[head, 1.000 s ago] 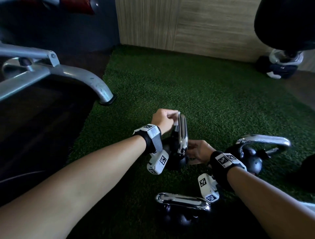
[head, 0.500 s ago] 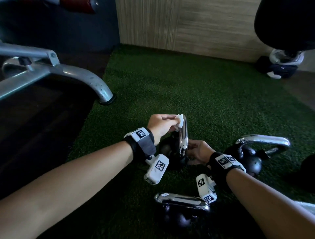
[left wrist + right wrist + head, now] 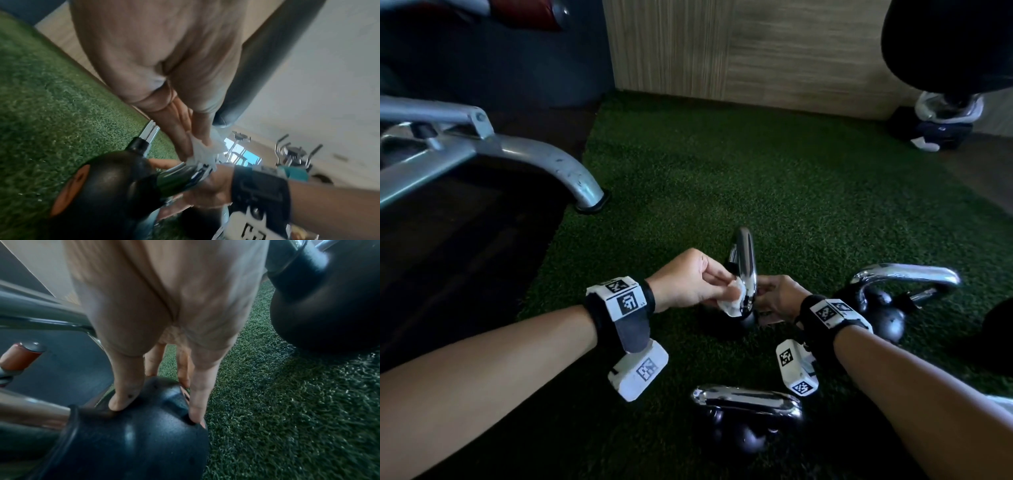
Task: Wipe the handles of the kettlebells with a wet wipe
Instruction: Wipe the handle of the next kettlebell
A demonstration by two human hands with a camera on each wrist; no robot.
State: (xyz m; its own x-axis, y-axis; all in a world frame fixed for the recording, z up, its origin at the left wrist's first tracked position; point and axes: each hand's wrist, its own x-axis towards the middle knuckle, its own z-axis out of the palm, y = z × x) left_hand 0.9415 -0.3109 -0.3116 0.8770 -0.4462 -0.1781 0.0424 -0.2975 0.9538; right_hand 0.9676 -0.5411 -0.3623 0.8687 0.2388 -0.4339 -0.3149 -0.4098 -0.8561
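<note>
The middle kettlebell stands on the turf, its chrome handle (image 3: 745, 260) edge-on above a black ball (image 3: 736, 323). My left hand (image 3: 722, 284) pinches a crumpled white wet wipe (image 3: 732, 299) against the near leg of that handle, low down by the ball. In the left wrist view the wipe (image 3: 205, 152) sits under the fingertips on the chrome (image 3: 180, 173). My right hand (image 3: 765, 296) clasps the ball from the right, its thumb (image 3: 125, 395) and fingers (image 3: 197, 402) straddling the ball's top (image 3: 133, 438).
A second kettlebell (image 3: 887, 315) stands to the right, close to my right wrist. A third, with its chrome handle (image 3: 746, 401), stands nearest me between my forearms. A grey machine leg (image 3: 551, 164) ends at the turf's left edge. Open turf (image 3: 722, 171) stretches to the wooden wall.
My left hand has slid the wipe from the top of the handle down its near leg toward the ball. My right hand has stayed on the ball.
</note>
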